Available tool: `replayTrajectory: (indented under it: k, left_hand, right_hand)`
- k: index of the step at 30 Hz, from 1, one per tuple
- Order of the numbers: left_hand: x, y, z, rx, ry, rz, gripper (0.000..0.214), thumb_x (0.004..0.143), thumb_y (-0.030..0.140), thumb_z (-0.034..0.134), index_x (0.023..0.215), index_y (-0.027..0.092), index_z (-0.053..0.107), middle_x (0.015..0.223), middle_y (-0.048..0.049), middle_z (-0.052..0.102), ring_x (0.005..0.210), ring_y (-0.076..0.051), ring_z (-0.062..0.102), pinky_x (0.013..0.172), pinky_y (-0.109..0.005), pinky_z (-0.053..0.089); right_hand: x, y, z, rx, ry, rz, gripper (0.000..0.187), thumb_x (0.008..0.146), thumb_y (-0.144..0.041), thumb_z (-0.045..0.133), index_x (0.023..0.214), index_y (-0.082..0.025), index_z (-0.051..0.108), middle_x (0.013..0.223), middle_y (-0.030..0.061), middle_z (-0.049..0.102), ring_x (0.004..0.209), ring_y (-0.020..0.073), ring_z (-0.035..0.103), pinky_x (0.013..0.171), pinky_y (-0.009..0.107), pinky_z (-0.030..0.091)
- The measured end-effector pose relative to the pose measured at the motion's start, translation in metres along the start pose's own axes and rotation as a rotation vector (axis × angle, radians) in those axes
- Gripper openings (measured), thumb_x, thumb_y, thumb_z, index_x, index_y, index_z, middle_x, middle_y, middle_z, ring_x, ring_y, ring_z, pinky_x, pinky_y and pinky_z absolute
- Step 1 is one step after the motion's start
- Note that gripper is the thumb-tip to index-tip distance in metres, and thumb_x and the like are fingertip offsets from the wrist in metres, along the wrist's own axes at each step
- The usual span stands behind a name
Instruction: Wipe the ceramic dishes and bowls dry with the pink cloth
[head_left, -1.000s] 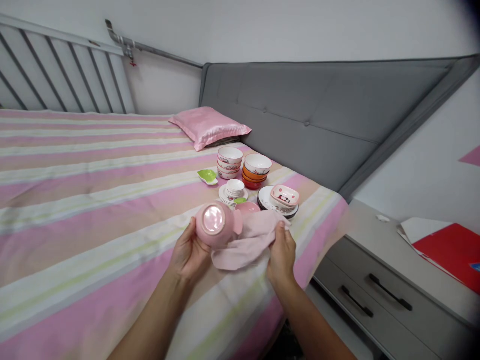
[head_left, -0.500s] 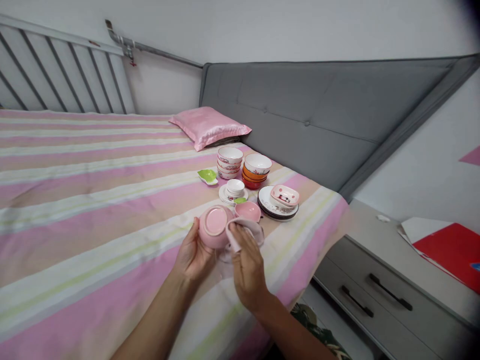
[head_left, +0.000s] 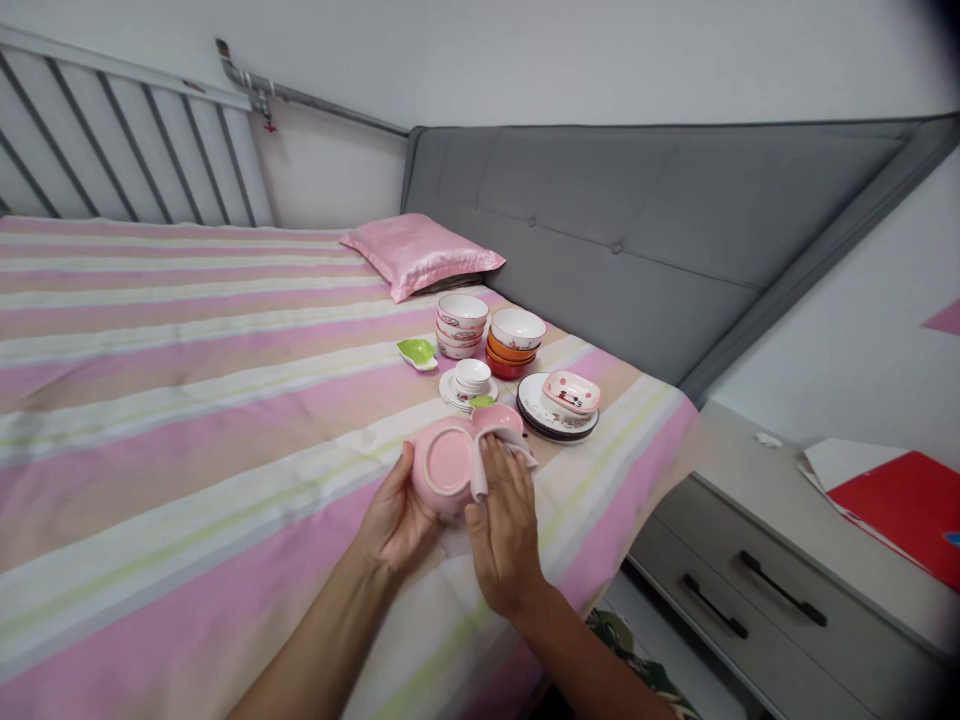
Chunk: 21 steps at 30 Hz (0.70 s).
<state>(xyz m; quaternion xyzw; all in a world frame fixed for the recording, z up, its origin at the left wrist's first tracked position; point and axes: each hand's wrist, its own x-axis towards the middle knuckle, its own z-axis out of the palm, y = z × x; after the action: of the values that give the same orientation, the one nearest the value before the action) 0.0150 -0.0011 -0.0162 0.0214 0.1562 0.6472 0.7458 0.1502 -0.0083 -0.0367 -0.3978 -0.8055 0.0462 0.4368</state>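
My left hand (head_left: 397, 520) cups a pink bowl (head_left: 442, 470), turned so its base faces me, above the striped bedspread. My right hand (head_left: 506, 525) presses a pale pink cloth (head_left: 491, 450) against the bowl's right side, fingers closed over the cloth. Just behind the bowl sits a second pink bowl (head_left: 501, 418) on the bed.
Farther back on the bed (head_left: 187, 400) are a stack of patterned white bowls (head_left: 461, 325), an orange-and-red bowl stack (head_left: 515, 342), small white cups on a saucer (head_left: 471, 378), a green leaf dish (head_left: 417, 352), plates with a pink dish (head_left: 570, 395), and a pink pillow (head_left: 420, 255). A grey drawer unit (head_left: 750, 570) with a red folder (head_left: 900, 500) stands on the right.
My right hand came in from the right with the cloth, bunched it up and pressed it onto the bowl's side. The bowl dropped slightly and shifted right in my left hand.
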Motion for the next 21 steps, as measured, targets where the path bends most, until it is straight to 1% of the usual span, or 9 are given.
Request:
replayTrajectory:
  k: [5, 8, 11, 15, 18, 21]
  left_hand:
    - [-0.004, 0.004, -0.002, 0.020, -0.015, -0.062, 0.047, 0.094, 0.032, 0.036, 0.133, 0.008, 0.041, 0.104, -0.0143, 0.070, 0.095, -0.018, 0.067, 0.095, -0.030, 0.045]
    - [-0.004, 0.007, -0.004, 0.052, -0.008, -0.091, 0.045, 0.093, 0.034, 0.037, 0.124, 0.004, 0.050, 0.100, -0.0163, 0.071, 0.093, -0.020, 0.067, 0.094, -0.032, 0.046]
    - [-0.003, 0.012, -0.004, 0.109, 0.006, -0.091, 0.044, 0.093, 0.035, 0.038, 0.115, 0.002, 0.056, 0.093, -0.0167, 0.072, 0.088, -0.021, 0.068, 0.092, -0.034, 0.047]
    - [-0.005, 0.017, -0.001, 0.223, 0.041, -0.096, 0.042, 0.092, 0.033, 0.039, 0.111, 0.001, 0.058, 0.085, -0.0164, 0.072, 0.083, -0.023, 0.069, 0.088, -0.037, 0.050]
    - [-0.008, 0.019, -0.002, 0.298, 0.066, -0.089, 0.033, 0.090, 0.028, 0.043, 0.099, 0.003, 0.063, 0.081, -0.0152, 0.072, 0.075, -0.022, 0.069, 0.081, -0.036, 0.053]
    - [-0.009, 0.019, -0.005, 0.365, 0.044, -0.063, 0.022, 0.086, 0.022, 0.051, 0.083, 0.005, 0.065, 0.072, -0.0126, 0.071, 0.063, -0.019, 0.067, 0.069, -0.031, 0.055]
  right_hand:
    - [-0.002, -0.001, -0.004, 0.069, 0.004, -0.032, 0.056, 0.093, -0.031, 0.026, 0.146, -0.021, 0.014, 0.148, 0.0074, 0.029, 0.136, 0.0264, 0.025, 0.110, 0.053, 0.015]
    - [-0.003, 0.001, -0.002, 0.122, -0.011, -0.054, 0.055, 0.093, -0.033, 0.025, 0.146, -0.021, 0.015, 0.148, 0.0077, 0.029, 0.136, 0.0262, 0.025, 0.109, 0.051, 0.021]
    - [-0.003, 0.002, -0.001, 0.187, -0.025, -0.080, 0.054, 0.094, -0.037, 0.024, 0.145, -0.020, 0.017, 0.148, 0.0082, 0.028, 0.136, 0.0265, 0.026, 0.107, 0.049, 0.028]
    - [-0.002, -0.001, -0.001, 0.247, -0.051, -0.114, 0.053, 0.095, -0.039, 0.021, 0.145, -0.020, 0.019, 0.147, 0.0078, 0.030, 0.135, 0.0260, 0.028, 0.107, 0.047, 0.030]
    - [-0.002, -0.002, -0.002, 0.285, -0.066, -0.104, 0.053, 0.095, -0.041, 0.019, 0.144, -0.021, 0.022, 0.146, 0.0076, 0.032, 0.135, 0.0260, 0.028, 0.107, 0.048, 0.030]
    - [-0.002, -0.002, -0.003, 0.318, -0.084, -0.088, 0.053, 0.094, -0.042, 0.020, 0.142, -0.021, 0.026, 0.144, 0.0079, 0.035, 0.134, 0.0261, 0.030, 0.107, 0.049, 0.029]
